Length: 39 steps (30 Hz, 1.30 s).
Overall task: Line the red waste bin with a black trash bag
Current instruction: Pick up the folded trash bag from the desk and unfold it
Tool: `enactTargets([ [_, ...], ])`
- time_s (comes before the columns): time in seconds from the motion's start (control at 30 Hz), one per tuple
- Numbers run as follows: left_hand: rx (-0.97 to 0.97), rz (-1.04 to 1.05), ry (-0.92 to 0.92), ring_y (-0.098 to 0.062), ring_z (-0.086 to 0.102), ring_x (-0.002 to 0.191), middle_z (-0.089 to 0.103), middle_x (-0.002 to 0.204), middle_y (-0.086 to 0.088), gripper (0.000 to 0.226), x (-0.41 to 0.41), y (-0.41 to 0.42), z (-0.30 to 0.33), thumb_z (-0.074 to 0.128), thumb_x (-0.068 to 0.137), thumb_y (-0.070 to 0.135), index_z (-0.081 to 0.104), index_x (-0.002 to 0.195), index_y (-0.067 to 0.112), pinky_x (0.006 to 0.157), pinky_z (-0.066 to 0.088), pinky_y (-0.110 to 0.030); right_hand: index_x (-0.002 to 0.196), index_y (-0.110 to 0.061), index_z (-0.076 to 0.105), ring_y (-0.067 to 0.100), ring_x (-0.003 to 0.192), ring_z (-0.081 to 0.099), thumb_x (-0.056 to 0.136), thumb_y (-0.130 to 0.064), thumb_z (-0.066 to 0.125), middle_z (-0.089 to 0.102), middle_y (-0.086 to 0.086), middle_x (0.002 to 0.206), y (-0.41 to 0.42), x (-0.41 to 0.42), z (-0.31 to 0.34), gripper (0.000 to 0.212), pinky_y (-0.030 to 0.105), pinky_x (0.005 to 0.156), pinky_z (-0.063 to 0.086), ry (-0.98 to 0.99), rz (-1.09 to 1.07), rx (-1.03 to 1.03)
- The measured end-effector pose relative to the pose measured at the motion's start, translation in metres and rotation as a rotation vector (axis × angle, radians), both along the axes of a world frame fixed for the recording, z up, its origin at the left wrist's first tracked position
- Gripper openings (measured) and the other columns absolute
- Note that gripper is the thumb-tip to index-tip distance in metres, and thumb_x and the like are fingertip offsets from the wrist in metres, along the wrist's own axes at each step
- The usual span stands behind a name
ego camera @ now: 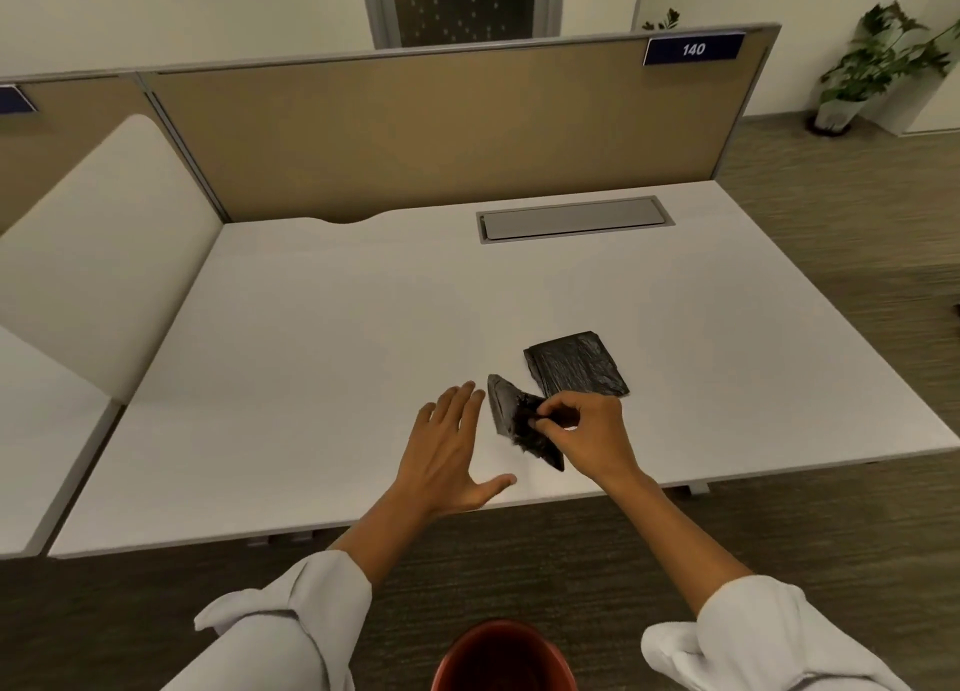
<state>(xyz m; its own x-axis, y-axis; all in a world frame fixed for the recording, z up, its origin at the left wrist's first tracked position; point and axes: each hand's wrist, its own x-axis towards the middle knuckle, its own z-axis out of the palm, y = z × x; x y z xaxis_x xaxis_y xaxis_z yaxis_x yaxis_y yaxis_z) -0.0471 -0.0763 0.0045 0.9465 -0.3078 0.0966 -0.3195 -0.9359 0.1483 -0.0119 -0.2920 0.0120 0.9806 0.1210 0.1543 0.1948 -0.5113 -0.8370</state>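
My right hand pinches a folded black trash bag just above the white desk, near its front edge. My left hand hovers open right beside the bag, fingers spread, holding nothing. A stack of folded black trash bags lies flat on the desk just behind my right hand. The red waste bin stands on the floor below me, only its rim showing at the bottom of the view.
A tan partition panel with a "140" label closes the desk's far side. A grey cable flap is set into the desktop. A white divider stands at left. A potted plant sits far right on the carpet.
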Motion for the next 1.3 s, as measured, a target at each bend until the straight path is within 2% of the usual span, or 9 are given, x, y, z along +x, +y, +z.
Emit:
enactTargets([
  [0.13, -0.137, -0.008, -0.083, -0.030, 0.059, 0.112, 0.061, 0.130, -0.014, 0.083, -0.028, -0.009, 0.004, 0.063, 0.076, 0.061, 0.046, 0.136, 0.006, 0.085, 0.053, -0.043, 0.071, -0.024, 0.071, 0.005, 0.071, 0.068, 0.068, -0.022, 0.088, 0.071, -0.007, 0.071, 0.000, -0.024, 0.013, 0.017, 0.017, 0.067, 0.055, 0.151, 0.075, 0.169],
  [0.27, -0.286, 0.039, -0.108, -0.028, 0.064, 0.083, 0.070, 0.096, -0.008, 0.033, -0.062, -0.014, 0.004, 0.070, 0.078, 0.018, 0.063, 0.109, 0.011, 0.062, 0.048, -0.035, 0.069, -0.018, 0.065, 0.025, 0.075, 0.071, 0.059, -0.041, 0.090, 0.072, 0.008, 0.076, -0.004, -0.043, 0.017, 0.035, 0.035, 0.070, 0.061, 0.237, 0.111, 0.233],
  [0.37, -0.501, 0.130, -0.032, -0.020, 0.062, 0.079, 0.070, 0.088, -0.002, 0.012, -0.087, -0.014, 0.007, 0.065, 0.084, 0.013, 0.069, 0.095, 0.013, 0.063, 0.049, -0.034, 0.066, -0.022, 0.061, 0.025, 0.069, 0.067, 0.053, -0.053, 0.089, 0.068, 0.017, 0.074, -0.012, -0.056, 0.014, 0.044, 0.041, 0.068, 0.058, 0.290, 0.177, 0.228],
  [0.57, -0.926, 0.260, 0.304, -0.003, 0.069, 0.076, 0.075, 0.078, 0.010, 0.015, -0.123, -0.013, 0.019, 0.063, 0.091, 0.016, 0.076, 0.087, 0.022, 0.066, 0.051, -0.017, 0.083, -0.027, 0.072, 0.008, 0.079, 0.067, 0.057, -0.063, 0.081, 0.074, -0.006, 0.085, -0.023, -0.082, 0.008, 0.046, 0.028, 0.076, 0.055, 0.341, 0.181, 0.067],
  [0.73, -1.130, 0.420, 0.441, -0.020, 0.074, 0.079, 0.077, 0.078, -0.004, 0.006, -0.145, -0.014, 0.014, 0.073, 0.085, 0.017, 0.078, 0.082, 0.013, 0.075, 0.060, -0.038, 0.115, -0.035, 0.062, 0.004, 0.119, 0.046, 0.073, -0.063, 0.072, 0.054, -0.013, 0.125, -0.016, -0.113, 0.012, 0.052, 0.028, 0.100, 0.037, 0.240, 0.083, -0.115],
  [0.9, -1.198, 0.465, 0.464, -0.016, 0.070, 0.067, 0.074, 0.069, -0.008, 0.024, -0.158, -0.021, 0.011, 0.084, 0.073, 0.026, 0.072, 0.073, 0.006, 0.065, 0.056, -0.031, 0.101, -0.037, 0.067, -0.004, 0.095, 0.063, 0.073, -0.081, 0.051, 0.068, -0.018, 0.103, -0.001, -0.158, 0.024, 0.054, 0.027, 0.086, 0.054, 0.421, 0.028, 0.069],
  [0.97, -1.234, 0.462, 0.486, -0.012, 0.067, 0.063, 0.070, 0.062, 0.000, 0.023, -0.166, -0.023, 0.009, 0.087, 0.070, 0.026, 0.069, 0.066, 0.012, 0.061, 0.054, -0.026, 0.111, -0.035, 0.064, 0.003, 0.092, 0.069, 0.078, -0.075, 0.053, 0.070, -0.013, 0.105, 0.003, -0.172, 0.020, 0.053, 0.028, 0.078, 0.057, 0.600, 0.097, 0.116],
  [1.13, -1.329, 0.361, 0.580, -0.013, 0.069, 0.066, 0.069, 0.064, 0.003, 0.028, -0.184, -0.022, 0.005, 0.090, 0.064, 0.013, 0.064, 0.073, 0.010, 0.061, 0.054, -0.022, 0.112, -0.015, 0.069, 0.010, 0.072, 0.068, 0.091, -0.017, 0.067, 0.074, 0.000, 0.079, 0.006, -0.191, 0.001, 0.022, 0.020, 0.059, 0.048, 0.720, 0.192, 0.411],
  [1.3, -1.376, 0.321, 0.692, -0.020, 0.071, 0.070, 0.072, 0.073, -0.004, 0.034, -0.196, -0.013, 0.005, 0.089, 0.065, 0.013, 0.065, 0.087, 0.003, 0.064, 0.057, -0.027, 0.104, -0.012, 0.075, 0.016, 0.086, 0.071, 0.091, -0.007, 0.065, 0.078, 0.007, 0.093, 0.009, -0.199, -0.009, 0.017, 0.029, 0.074, 0.056, 0.662, 0.124, 0.498],
])
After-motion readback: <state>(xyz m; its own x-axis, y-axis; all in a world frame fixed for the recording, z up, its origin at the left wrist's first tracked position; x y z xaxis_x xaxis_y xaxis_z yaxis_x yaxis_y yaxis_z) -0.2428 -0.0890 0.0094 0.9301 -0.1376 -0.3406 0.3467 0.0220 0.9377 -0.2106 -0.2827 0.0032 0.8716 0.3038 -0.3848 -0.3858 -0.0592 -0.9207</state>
